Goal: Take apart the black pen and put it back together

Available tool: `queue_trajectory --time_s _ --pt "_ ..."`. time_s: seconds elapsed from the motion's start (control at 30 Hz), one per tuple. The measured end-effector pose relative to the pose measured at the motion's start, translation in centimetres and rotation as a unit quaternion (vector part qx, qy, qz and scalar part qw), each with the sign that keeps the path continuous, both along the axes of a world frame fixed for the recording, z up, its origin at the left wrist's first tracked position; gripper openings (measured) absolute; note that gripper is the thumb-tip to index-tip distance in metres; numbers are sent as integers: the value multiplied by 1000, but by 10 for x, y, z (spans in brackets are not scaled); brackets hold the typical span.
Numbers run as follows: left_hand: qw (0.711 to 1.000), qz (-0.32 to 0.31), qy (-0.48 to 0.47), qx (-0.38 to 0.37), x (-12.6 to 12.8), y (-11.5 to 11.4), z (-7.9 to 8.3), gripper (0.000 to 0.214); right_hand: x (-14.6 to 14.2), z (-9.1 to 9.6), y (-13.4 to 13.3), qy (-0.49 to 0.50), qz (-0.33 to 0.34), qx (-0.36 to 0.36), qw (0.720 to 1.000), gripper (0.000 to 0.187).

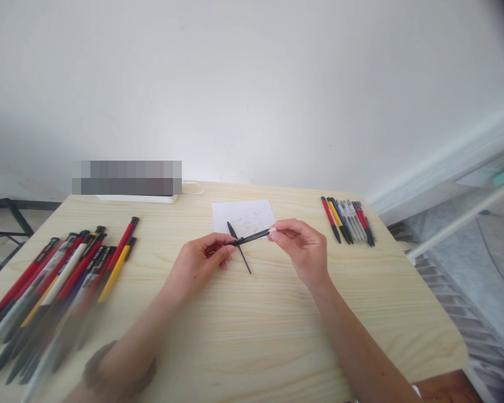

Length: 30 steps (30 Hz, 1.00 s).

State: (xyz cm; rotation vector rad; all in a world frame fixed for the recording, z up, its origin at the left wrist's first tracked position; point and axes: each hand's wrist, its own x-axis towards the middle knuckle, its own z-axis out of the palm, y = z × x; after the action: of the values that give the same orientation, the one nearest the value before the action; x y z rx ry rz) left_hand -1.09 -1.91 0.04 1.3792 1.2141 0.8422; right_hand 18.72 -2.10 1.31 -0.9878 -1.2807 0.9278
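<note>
My left hand (204,260) pinches the clip end of a black pen barrel (255,236), which is held slightly tilted above the table. The thumb and forefinger of my right hand (300,246) close on the barrel's other end. A small whitish bit shows at those fingertips, too small to make out. Behind the barrel lies a black pen tip section (231,229), and a thin dark rod like a refill (246,264) points towards me from under it. A white sheet of paper (227,210) with faint scribbles lies beyond my hands.
Many pens (73,268) in red, yellow, white and black lie piled on the left. A neater row of pens (353,221) lies at the right. A white-based object (138,198), its upper part pixelated, stands at the back left by the wall, with a white cable (195,190).
</note>
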Motion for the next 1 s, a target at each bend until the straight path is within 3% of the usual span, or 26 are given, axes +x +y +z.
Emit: queue_trajectory --time_s 0.43,0.83,0.9,1.0 --pt "1000 1 -1 -10 0 0 2 24 1 0 -1 -60 16 54 997 21" --pt "1000 9 -13 -7 0 0 2 24 0 2 -1 -20 -4 -9 1000 13" --pt "1000 15 -17 -5 0 1 3 25 0 -3 0 -59 -14 -33 998 17" --pt "1000 17 -17 2 0 1 3 26 -3 -10 1 -233 6 -51 971 15"
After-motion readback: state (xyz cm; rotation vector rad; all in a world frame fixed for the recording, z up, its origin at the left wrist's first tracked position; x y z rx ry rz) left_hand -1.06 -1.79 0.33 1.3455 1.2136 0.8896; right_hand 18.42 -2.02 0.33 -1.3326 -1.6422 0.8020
